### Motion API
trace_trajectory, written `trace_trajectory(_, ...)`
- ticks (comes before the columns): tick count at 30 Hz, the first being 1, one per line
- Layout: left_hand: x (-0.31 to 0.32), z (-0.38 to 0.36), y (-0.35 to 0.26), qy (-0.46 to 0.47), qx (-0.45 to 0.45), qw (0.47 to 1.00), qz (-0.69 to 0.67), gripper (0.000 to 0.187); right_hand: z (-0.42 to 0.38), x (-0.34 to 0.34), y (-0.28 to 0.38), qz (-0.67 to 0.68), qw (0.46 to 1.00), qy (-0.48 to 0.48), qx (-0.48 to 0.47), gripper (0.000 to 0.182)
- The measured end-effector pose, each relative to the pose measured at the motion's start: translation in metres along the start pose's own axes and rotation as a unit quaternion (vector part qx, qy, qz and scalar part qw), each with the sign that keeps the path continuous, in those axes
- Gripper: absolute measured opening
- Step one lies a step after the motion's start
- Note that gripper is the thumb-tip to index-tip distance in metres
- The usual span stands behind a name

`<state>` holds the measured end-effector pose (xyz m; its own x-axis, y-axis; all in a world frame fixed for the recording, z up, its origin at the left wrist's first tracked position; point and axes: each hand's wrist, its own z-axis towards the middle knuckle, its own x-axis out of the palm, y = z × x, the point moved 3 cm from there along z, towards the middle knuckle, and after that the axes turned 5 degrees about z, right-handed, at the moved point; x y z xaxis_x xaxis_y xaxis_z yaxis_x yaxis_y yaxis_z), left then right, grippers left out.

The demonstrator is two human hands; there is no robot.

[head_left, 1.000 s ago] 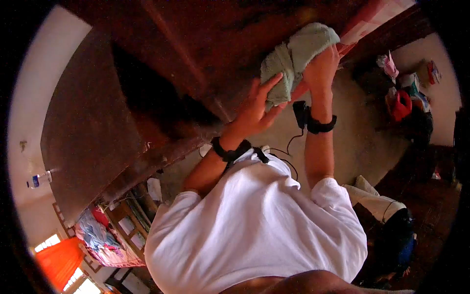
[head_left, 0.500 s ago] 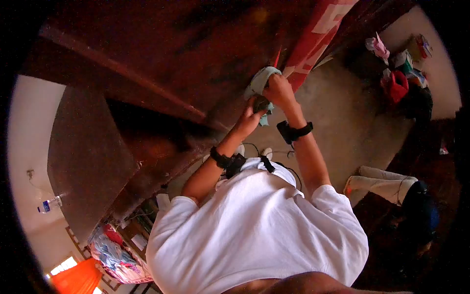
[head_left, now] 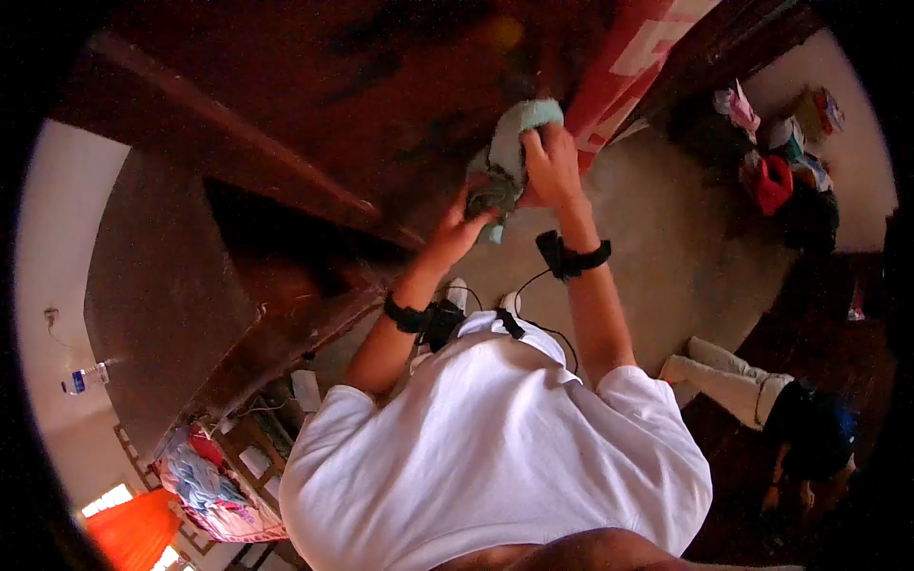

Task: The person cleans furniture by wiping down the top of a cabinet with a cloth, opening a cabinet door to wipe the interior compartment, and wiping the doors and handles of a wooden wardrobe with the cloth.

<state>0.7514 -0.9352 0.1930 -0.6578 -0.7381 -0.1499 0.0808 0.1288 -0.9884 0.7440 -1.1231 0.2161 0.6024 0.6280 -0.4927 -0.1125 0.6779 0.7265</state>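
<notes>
A pale green cloth (head_left: 522, 128) with a grey, dark-stained part is bunched between my two hands, in front of a dark red-brown wooden surface (head_left: 419, 86). My right hand (head_left: 552, 169) grips its upper right side with curled fingers. Lower down, my left hand (head_left: 461, 231) is closed round the darker, crumpled end, and a loose corner hangs below. Just right of the cloth runs a red strip (head_left: 609, 90) with pale markings, close to my right fingers. Black bands with small devices are strapped on both wrists.
An opening in the dark furniture (head_left: 286, 238) lies on the left. Another person (head_left: 809, 409) in pale trousers is at the lower right. Bags and boxes (head_left: 771, 181) sit by the far right wall. Bedding (head_left: 205, 476) is at the lower left. Cables hang near my waist.
The cloth now shows more of its dark, crumpled part. My left hand has moved left and down, while my right hand has shifted slightly; both still hold the cloth.
</notes>
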Motion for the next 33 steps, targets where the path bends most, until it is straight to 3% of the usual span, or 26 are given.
trace_trajectory(1, 0.000, -0.001, 0.009, -0.011, -0.029, 0.998, 0.050, 0.051, -0.004, 0.006, -0.009, 0.000, 0.997, 0.004, 0.074, 0.032)
trace_trajectory(5, 0.006, 0.002, 0.029, -0.004, -0.023, 1.000, -0.010, 0.056, 0.000, 0.008, -0.016, -0.045, 0.995, 0.057, 0.071, 0.035)
trace_trajectory(7, 0.002, 0.003, -0.007, -0.020, 0.032, 0.999, -0.003, 0.062, 0.023, -0.013, 0.021, -0.063, 0.996, -0.042, -0.041, 0.034)
trace_trajectory(8, 0.003, 0.004, -0.024, -0.021, 0.031, 0.999, -0.005, 0.062, 0.037, -0.028, 0.045, -0.070, 0.993, -0.083, -0.036, 0.031)
trace_trajectory(10, 0.003, 0.007, -0.061, -0.056, 0.160, 0.984, -0.053, 0.071, 0.060, -0.048, 0.079, -0.065, 0.978, -0.162, -0.115, 0.029)
trace_trajectory(14, 0.017, 0.014, -0.071, -0.039, 0.202, 0.977, -0.049, 0.079, 0.065, -0.053, 0.080, -0.092, 0.970, -0.194, -0.117, 0.029)
trace_trajectory(16, 0.026, 0.017, -0.052, -0.048, 0.237, 0.969, -0.047, 0.083, 0.052, -0.046, 0.057, -0.067, 0.991, -0.115, 0.014, 0.030)
trace_trajectory(18, 0.031, 0.009, -0.028, 0.013, 0.202, 0.977, -0.065, 0.088, 0.032, -0.025, 0.015, -0.075, 0.991, -0.109, 0.018, 0.033)
trace_trajectory(20, 0.038, 0.000, -0.006, 0.044, 0.162, 0.980, -0.105, 0.094, 0.014, -0.007, -0.016, -0.025, 0.991, -0.063, 0.117, 0.033)
trace_trajectory(21, 0.039, -0.005, -0.009, 0.050, 0.164, 0.980, -0.102, 0.094, 0.010, -0.007, -0.016, -0.024, 0.990, -0.070, 0.118, 0.033)
trace_trajectory(23, 0.037, -0.011, -0.015, 0.046, 0.173, 0.980, -0.090, 0.098, 0.002, -0.003, -0.017, 0.146, 0.983, -0.033, 0.108, 0.028)
trace_trajectory(24, 0.035, -0.010, -0.025, 0.052, 0.176, 0.979, -0.085, 0.098, 0.006, -0.008, -0.003, 0.149, 0.982, -0.041, 0.108, 0.028)
trace_trajectory(27, 0.027, -0.010, -0.066, 0.006, 0.249, 0.968, 0.016, 0.098, 0.035, -0.046, 0.074, 0.213, 0.976, -0.048, 0.015, 0.021)
trace_trajectory(28, 0.029, -0.006, -0.078, -0.032, 0.255, 0.967, -0.001, 0.089, 0.040, -0.050, 0.073, 0.214, 0.975, -0.054, 0.018, 0.021)
trace_trajectory(30, 0.029, 0.009, -0.103, -0.105, 0.328, 0.927, 0.149, 0.087, 0.054, -0.051, 0.060, 0.181, 0.979, -0.040, -0.081, 0.024)
trace_trajectory(31, 0.031, 0.016, -0.112, -0.135, 0.331, 0.924, 0.135, 0.083, 0.060, -0.047, 0.052, 0.170, 0.978, -0.037, -0.113, 0.026)
trace_trajectory(33, 0.035, 0.028, -0.122, -0.137, 0.305, 0.913, 0.233, 0.077, 0.063, -0.035, 0.034, 0.247, 0.960, -0.033, -0.130, 0.037)
